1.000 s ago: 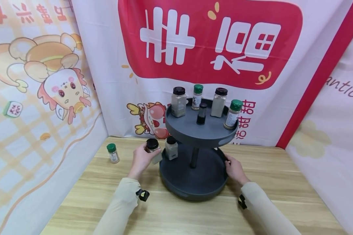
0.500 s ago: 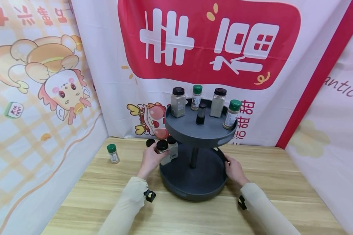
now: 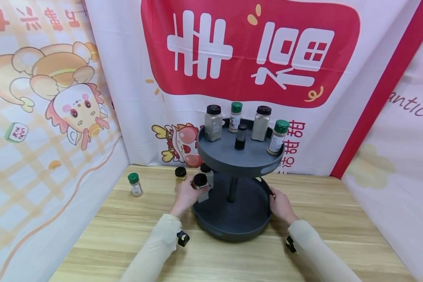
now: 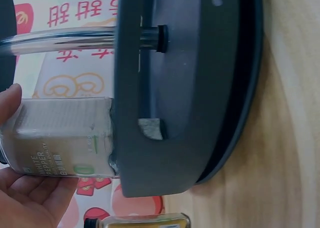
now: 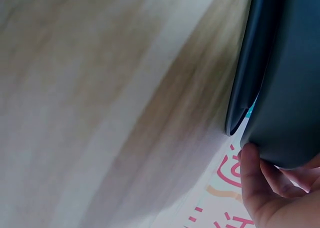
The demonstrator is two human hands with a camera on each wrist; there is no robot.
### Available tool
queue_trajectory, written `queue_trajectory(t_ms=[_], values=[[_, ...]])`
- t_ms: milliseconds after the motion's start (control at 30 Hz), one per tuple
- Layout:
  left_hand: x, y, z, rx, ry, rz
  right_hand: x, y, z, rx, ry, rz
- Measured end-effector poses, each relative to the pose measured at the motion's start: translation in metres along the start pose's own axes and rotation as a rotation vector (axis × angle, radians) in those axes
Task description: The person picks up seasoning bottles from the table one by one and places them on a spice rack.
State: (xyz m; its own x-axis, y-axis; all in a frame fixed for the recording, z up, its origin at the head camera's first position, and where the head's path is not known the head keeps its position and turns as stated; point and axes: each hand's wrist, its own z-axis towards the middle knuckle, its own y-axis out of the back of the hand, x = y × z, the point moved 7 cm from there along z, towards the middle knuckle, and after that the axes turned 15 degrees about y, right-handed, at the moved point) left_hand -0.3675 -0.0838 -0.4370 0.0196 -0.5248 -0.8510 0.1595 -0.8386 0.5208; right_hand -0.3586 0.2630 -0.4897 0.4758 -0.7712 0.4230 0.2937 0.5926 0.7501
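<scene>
The left hand (image 3: 185,197) is extended from the lower left of the frame to just left of centre, its thumb and fingers curled around a clear, square-sided jar (image 4: 65,135) with a black lid. The jar is held at the left side of the lower tray (image 3: 244,215); whether its base is touching the tray's floor cannot be told. By the right hand (image 3: 282,205), right of centre, the lower tray's wall is gripped, with the fingers bent at its edge. Both forearms are covered by pale, softly creased sleeves (image 3: 149,246).

The lower tray and the smaller upper tray (image 3: 232,161) are round, dark grey, smooth and matt, joined by a slim post (image 3: 232,190) that is shown glossy in the left wrist view. The tabletop (image 3: 91,250) is marked by pale, streaked wood grain.
</scene>
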Motion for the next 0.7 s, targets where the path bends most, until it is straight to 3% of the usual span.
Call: queue_trajectory(t_ms=[200, 700], values=[[0.003, -0.005, -0.002, 0.029, -0.027, -0.018, -0.002, -0.002, -0.002, 0.001, 0.003, -0.017], [0.018, -0.017, 0.000, 0.104, 0.000, -0.047, 0.000, 0.000, -0.004, -0.003, 0.012, -0.028]])
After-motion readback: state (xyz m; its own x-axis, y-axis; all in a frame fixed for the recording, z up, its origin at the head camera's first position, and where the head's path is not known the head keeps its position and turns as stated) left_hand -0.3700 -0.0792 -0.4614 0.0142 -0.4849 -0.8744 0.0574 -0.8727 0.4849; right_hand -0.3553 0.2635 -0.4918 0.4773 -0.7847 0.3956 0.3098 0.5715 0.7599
